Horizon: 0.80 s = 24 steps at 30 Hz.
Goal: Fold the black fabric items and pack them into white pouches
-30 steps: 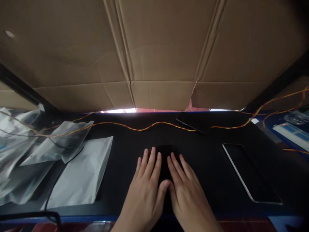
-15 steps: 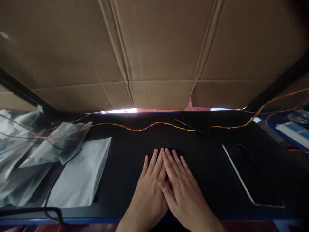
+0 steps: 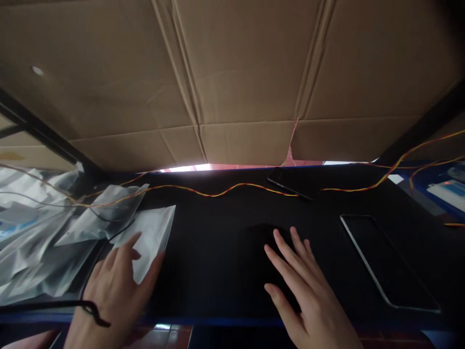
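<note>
My left hand [image 3: 118, 286] is over the near edge of a white plastic bag [image 3: 154, 225] on the left, its thumb and fingers apart. Whether the fingertips touch the bag, I cannot tell. A black cord [image 3: 47, 306] crosses in front of the left wrist. My right hand [image 3: 301, 286] hovers over or rests on the black tabletop [image 3: 218, 252], fingers spread and nothing in them. To its right lies a phone-like slab [image 3: 387, 264] with a dark face and a pale edge. A second dark phone [image 3: 294, 184] lies farther back.
Clear plastic bags [image 3: 47, 242] are heaped at the left. A twisted red and yellow wire [image 3: 210, 195] runs across the back of the table. Cardboard [image 3: 247, 72] hangs behind, between dark frame posts [image 3: 417, 121]. A white device [image 3: 450, 194] with a red light sits at far right.
My hands were together, flat on the tabletop, in the middle. Now they are apart: the left has gone left to the white bag, the right has shifted right. The view has turned slightly left.
</note>
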Tool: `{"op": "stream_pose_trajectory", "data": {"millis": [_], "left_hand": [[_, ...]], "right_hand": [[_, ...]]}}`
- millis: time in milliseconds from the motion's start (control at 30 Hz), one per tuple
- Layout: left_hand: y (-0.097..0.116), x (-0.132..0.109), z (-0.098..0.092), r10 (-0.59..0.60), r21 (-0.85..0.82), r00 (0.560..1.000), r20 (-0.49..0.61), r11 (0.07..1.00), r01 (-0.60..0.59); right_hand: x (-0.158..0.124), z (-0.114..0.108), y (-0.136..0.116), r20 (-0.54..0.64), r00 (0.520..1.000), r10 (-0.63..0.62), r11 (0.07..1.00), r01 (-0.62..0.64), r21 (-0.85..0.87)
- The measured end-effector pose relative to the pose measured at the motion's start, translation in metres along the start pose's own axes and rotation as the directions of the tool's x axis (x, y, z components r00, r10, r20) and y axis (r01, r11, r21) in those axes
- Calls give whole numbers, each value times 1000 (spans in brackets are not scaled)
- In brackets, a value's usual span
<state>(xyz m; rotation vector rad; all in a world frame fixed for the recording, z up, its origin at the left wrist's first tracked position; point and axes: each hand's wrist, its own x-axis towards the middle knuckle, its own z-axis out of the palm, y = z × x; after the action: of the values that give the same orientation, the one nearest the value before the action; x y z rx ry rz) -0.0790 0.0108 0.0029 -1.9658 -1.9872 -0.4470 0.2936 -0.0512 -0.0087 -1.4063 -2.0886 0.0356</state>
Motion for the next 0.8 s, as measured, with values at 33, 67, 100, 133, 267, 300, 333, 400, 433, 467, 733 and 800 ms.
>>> {"op": "stream_pose_trajectory", "data": {"millis": [33,67,100,133,267,300,333,400,433,467,733,800], "left_hand": [[-6,0,1,-12,-14,998,57,1000,13],[-7,-1,1,-1,-60,993,119,998,8],[-2,-1,0,20,-123,985,171,992,1],[8,-3,-3,47,-194,977,206,981,-6],[70,-12,-25,212,-486,971,113,864,-132],[84,-15,-31,253,-529,964,82,831,-173],[95,-18,-36,278,-559,959,63,806,-197],[105,-20,-43,248,-560,967,50,809,-179],[106,-20,-45,188,-537,981,41,833,-137],[104,-19,-45,108,-505,994,24,859,-81],[105,-9,-38,179,-475,969,-172,846,-241],[111,-8,-37,228,-483,956,-187,826,-291]], "right_hand": [[1,-3,-3,-25,1000,-16,1000,16,18],[4,-4,-7,-46,998,-32,999,33,32],[7,-4,-12,-58,997,-54,998,57,40],[12,-2,-18,-58,995,-82,995,85,46],[31,16,-42,21,986,-165,982,162,101],[35,22,-47,40,986,-159,981,153,121],[37,27,-50,49,988,-144,981,136,138],[38,35,-53,59,992,-109,981,98,168],[38,36,-53,69,994,-91,980,76,186],[37,35,-52,83,994,-78,977,59,207],[27,-13,-19,217,963,-161,982,135,134],[15,-11,-8,218,964,-153,988,151,26]]}}
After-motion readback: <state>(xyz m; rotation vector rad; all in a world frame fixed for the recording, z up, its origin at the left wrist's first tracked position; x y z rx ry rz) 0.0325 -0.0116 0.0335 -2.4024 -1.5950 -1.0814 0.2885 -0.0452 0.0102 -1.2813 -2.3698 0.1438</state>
